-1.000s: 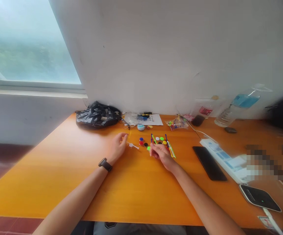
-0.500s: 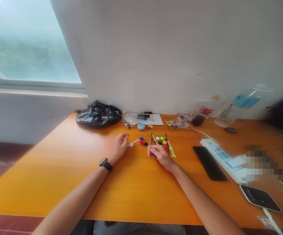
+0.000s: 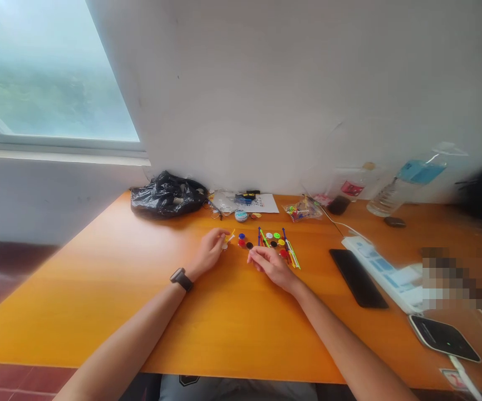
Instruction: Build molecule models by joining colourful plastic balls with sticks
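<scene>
Both hands are on the orange worktop [image 3: 99,289], out toward the far edge near the wall. Left hand [image 3: 210,253], with a dark watch [image 3: 181,279] on the wrist, has its fingertips pinched together on a small white disc with a stick [image 3: 226,241]; the piece is tiny, so I can't tell more about it. Right hand [image 3: 268,262] rests just beside it, fingers curled loosely; can't tell if it's pinching anything. Just past the right hand, toward the far edge, lies a scatter of small coloured discs [image 3: 275,239] in blue, red, black, green, yellow and white, and touching them a bundle of thin coloured sticks [image 3: 291,254], with its near end close to the right knuckles. Along the far edge by the wall: a crumpled black plastic bag [image 3: 166,194] toward the far left corner, then a printed sheet [image 3: 254,203] with small parts on it, then a clear packet of coloured pieces [image 3: 301,210]. To the right of the hands, well apart from them, a black phone [image 3: 358,277] lies flat, and beside it a white power strip [image 3: 380,273] with a cable running to the far edge. A clear water bottle [image 3: 403,184] lies tilted at the far right edge. A second dark device [image 3: 443,337] sits at the near right corner.
</scene>
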Demonstrator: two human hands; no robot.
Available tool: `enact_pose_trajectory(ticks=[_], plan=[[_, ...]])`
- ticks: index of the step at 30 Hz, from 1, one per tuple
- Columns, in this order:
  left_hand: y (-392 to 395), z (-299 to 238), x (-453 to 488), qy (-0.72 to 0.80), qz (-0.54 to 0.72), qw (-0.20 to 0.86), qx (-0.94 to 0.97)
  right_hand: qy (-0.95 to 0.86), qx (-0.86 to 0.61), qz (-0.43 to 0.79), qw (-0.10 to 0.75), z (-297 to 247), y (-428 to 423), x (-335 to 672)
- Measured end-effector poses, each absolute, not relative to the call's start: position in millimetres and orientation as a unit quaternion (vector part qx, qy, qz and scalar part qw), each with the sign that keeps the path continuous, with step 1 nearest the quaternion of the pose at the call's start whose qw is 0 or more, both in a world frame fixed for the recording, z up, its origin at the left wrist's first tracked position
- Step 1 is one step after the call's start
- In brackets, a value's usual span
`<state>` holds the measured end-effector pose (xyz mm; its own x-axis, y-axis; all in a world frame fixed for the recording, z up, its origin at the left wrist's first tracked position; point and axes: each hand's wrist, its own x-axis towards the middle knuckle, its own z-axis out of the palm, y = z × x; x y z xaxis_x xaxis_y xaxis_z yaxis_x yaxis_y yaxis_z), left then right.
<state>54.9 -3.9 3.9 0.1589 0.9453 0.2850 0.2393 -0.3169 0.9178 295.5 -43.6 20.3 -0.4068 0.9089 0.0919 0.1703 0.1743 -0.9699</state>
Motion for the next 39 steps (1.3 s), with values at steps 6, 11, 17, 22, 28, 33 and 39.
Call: enact_pose_trajectory(ticks=[6, 11, 17, 22, 28, 33, 39], plan=[[-5, 9, 56, 0.428, 0.487, 0.341, 0.681, -0.678, -0.402, 0.500, 0.359, 24, -45, 293], [-11, 17, 58, 0.449, 0.505, 0.276, 0.684, -0.697, -0.409, 0.422, 0.410, 21, -49, 291], [-28, 30, 65, 0.402, 0.465, 0.264, 0.743, -0.746, -0.418, 0.305, 0.419, 16, -57, 288], [-44, 40, 74, 0.360, 0.456, 0.274, 0.766, -0.743, -0.397, 0.313, 0.438, 18, -60, 289], [-40, 35, 71, 0.383, 0.500, 0.211, 0.747, -0.714, -0.405, 0.451, 0.350, 14, -55, 294], [-17, 16, 55, 0.516, 0.567, 0.131, 0.629, -0.704, -0.399, 0.438, 0.391, 11, -51, 296], [-5, -4, 49, 0.602, 0.511, 0.142, 0.596, -0.711, -0.405, 0.433, 0.377, 13, -51, 297]])
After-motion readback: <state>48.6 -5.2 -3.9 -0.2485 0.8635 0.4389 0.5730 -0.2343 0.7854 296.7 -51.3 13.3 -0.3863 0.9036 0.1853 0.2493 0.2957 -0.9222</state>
